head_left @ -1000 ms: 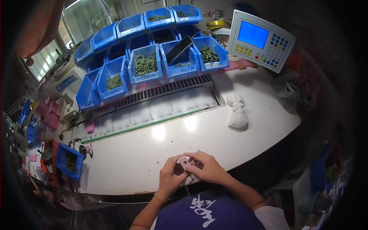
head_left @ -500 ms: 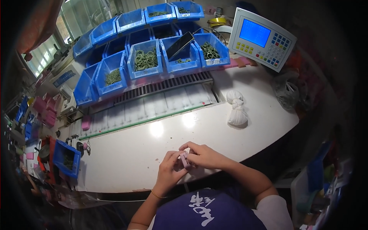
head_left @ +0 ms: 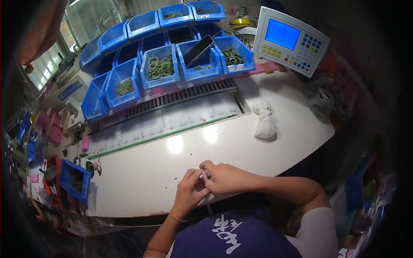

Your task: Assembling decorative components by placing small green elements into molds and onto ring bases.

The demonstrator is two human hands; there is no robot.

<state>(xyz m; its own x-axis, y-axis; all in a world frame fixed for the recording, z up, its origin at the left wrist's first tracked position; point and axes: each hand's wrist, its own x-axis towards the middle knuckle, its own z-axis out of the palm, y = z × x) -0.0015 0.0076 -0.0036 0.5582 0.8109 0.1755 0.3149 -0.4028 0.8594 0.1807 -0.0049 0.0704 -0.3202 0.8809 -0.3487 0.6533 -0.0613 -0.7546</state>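
Observation:
My left hand [head_left: 186, 189] and my right hand [head_left: 228, 177] meet over the near edge of the white table. Between their fingers is a small pale pink block [head_left: 206, 175], mostly covered, so its full shape is hidden. The left fingers curl around its left side. From the right, my other hand closes over it, its index finger reaching across the top toward the left fingertips.
Blue bins [head_left: 160, 69] with green ring-shaped pieces stand at the back, a phone [head_left: 199, 50] leaning in one. A pink block [head_left: 86, 143] lies on the white belt [head_left: 163, 124]. A knotted white cloth pouch [head_left: 265, 124] and a keypad display [head_left: 284, 36] are to the right.
My right hand has turned and now covers more of the pale block, with its elbow swung outward. The belt's pink block has shifted left. The view has moved slightly.

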